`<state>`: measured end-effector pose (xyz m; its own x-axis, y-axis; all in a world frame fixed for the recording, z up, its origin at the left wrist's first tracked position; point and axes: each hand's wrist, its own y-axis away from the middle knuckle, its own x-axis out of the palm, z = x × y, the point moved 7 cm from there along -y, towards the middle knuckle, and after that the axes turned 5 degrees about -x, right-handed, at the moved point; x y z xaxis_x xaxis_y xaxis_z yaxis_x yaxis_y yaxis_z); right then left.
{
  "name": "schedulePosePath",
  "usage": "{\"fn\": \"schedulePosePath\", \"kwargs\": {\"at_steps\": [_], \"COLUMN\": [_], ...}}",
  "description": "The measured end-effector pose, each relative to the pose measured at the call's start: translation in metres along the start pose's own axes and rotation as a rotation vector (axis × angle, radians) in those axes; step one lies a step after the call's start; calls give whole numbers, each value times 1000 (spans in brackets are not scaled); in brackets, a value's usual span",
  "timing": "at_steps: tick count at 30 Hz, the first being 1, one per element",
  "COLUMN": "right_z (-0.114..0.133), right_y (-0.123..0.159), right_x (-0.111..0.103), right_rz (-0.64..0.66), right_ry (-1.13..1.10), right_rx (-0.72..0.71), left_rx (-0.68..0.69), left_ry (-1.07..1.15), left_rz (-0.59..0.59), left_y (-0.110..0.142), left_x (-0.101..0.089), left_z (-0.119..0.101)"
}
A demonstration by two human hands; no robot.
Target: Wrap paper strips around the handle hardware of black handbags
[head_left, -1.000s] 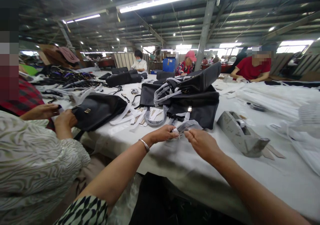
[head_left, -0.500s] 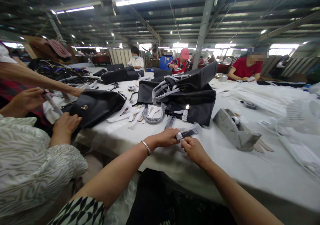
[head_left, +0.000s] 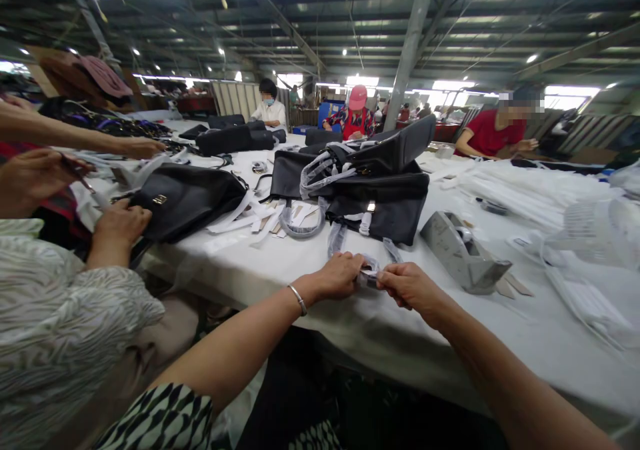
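Near the table's front edge, my left hand is closed around a bag handle wrapped in clear plastic. My right hand pinches the same wrapped handle close by, a small gap between the two hands. What lies under the fingertips is too small to make out. Right behind them rests a black handbag with a gold clasp and white wrapping on its strap. A second wrapped handle loop lies to the left, over pale card pieces.
A grey tape dispenser stands to the right, beside white plastic sheeting. At left, a co-worker's hands work at another black bag. More black bags lie farther back. Several people sit across the table.
My right hand has shifted slightly right and up, and my hands are a little farther apart along the handle. At left, a co-worker's reaching hand has lifted off the black bag.
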<state>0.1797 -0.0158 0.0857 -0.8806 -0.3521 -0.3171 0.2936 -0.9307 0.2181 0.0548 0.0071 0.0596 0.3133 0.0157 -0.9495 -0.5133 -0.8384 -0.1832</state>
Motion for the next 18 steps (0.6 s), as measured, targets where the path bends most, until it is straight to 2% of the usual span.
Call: {"fn": "schedulePosePath", "kwargs": {"at_steps": [3,6,10,12,15,18], "right_z": [3,3,15,22,25,23], "right_y": [0,-5,-21,-32,-46,-57], "right_x": [7,5,-14,-23,-31,-37], "right_rz": [-34,-72,-53,5,107,130], "right_ry": [-100,-189,106,226,225,197], "right_rx": [-4,4,-47,-37,38,89], "left_rx": [-6,-11,-46,-46,37,109], "left_ry": [2,53,187,207,136,17], "left_rz": [3,-55,-162,-195,-209,-192], "left_y": [-2,1,7,10,12,15], "left_x": [3,5,6,7,8,7], "left_z": [-1,1,9,11,4,-5]}}
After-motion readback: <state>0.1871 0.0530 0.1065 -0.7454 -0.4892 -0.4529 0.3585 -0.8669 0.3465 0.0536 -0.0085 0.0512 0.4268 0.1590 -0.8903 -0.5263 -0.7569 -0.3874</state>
